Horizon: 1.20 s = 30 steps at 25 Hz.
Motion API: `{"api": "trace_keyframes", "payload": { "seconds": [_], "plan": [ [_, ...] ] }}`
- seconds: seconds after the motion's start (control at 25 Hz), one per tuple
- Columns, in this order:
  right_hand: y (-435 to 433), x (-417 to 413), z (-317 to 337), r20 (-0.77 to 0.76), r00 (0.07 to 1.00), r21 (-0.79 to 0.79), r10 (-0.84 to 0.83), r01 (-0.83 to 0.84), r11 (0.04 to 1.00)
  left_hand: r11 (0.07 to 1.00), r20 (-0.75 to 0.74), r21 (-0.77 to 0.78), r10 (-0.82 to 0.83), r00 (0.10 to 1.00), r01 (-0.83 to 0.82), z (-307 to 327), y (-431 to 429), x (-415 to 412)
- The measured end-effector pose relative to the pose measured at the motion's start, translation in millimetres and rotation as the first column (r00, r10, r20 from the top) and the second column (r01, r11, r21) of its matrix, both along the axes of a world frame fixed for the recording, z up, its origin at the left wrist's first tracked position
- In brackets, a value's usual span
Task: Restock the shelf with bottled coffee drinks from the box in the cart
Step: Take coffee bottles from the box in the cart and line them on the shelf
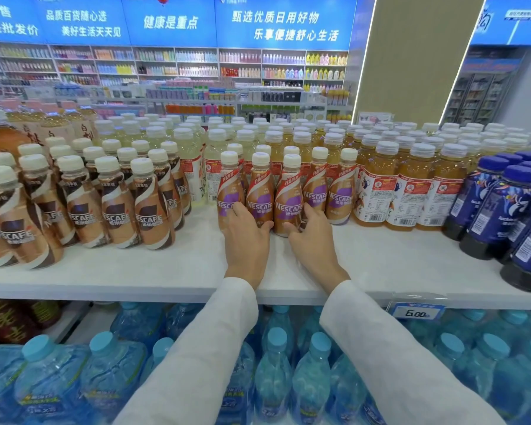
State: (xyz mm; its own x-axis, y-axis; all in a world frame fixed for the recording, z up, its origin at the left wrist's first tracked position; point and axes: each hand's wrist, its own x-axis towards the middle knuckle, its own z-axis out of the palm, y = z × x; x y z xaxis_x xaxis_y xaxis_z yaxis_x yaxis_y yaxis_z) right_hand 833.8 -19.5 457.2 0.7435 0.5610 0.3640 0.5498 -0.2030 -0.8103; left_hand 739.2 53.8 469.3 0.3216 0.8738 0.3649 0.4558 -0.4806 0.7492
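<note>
Nearest, below the white shelf (166,271), stand blue-capped water bottles (273,378), too many and too overlapped to count, with one price tag (417,312) on the shelf edge. On the shelf, two white-sleeved arms reach to the purple-labelled Nescafe bottles (316,185), five in the front row. The left hand (247,237) wraps its fingers round the two leftmost; the right hand (311,231) cups the base of the third bottle (288,197). Left of these stand brown-labelled Nescafe bottles (117,207); right, three front orange drink bottles (408,191), then dark blue-capped bottles (503,207). Behind, white-capped pale bottles (190,142) fill the shelf.
</note>
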Motion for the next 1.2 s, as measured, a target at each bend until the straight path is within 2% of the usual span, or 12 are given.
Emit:
{"api": "trace_keyframes", "payload": {
  "seconds": [0.44,0.56,0.68,0.76,0.88,1.0,1.2],
  "plan": [
    [-2,1,-1,0.051,0.999,-0.096,0.013,-0.008,0.995,1.000,0.011,-0.018,0.011,1.000,-0.011,-5,-3,-6],
    [-17,-5,0,0.027,0.998,-0.061,0.051,-0.049,0.997,1.000,0.049,-0.017,-0.017,0.999,0.018,-7,-13,-23],
    [-41,-26,-1,0.016,0.996,-0.015,0.085,-0.084,0.996,1.000,-0.026,0.018,0.021,0.999,-0.021,-11,-27,-54],
    [-57,-49,-3,0.007,0.993,-0.018,0.116,-0.116,0.993,0.998,-0.019,0.031,0.054,0.998,-0.053,-17,-38,-85],
    [-77,-95,-13,0.007,0.978,0.053,0.208,-0.208,0.977,0.998,0.103,0.030,0.059,0.993,-0.062,-33,-57,-149],
    [-89,-157,-35,-0.083,0.939,0.128,0.334,-0.322,0.938,0.988,0.161,0.009,0.153,0.975,-0.157,-62,-78,-231],
    [-86,-280,-98,-0.280,0.829,0.137,0.485,-0.465,0.875,0.898,0.224,-0.209,0.430,0.875,-0.388,-129,-118,-386]
  ]
}}
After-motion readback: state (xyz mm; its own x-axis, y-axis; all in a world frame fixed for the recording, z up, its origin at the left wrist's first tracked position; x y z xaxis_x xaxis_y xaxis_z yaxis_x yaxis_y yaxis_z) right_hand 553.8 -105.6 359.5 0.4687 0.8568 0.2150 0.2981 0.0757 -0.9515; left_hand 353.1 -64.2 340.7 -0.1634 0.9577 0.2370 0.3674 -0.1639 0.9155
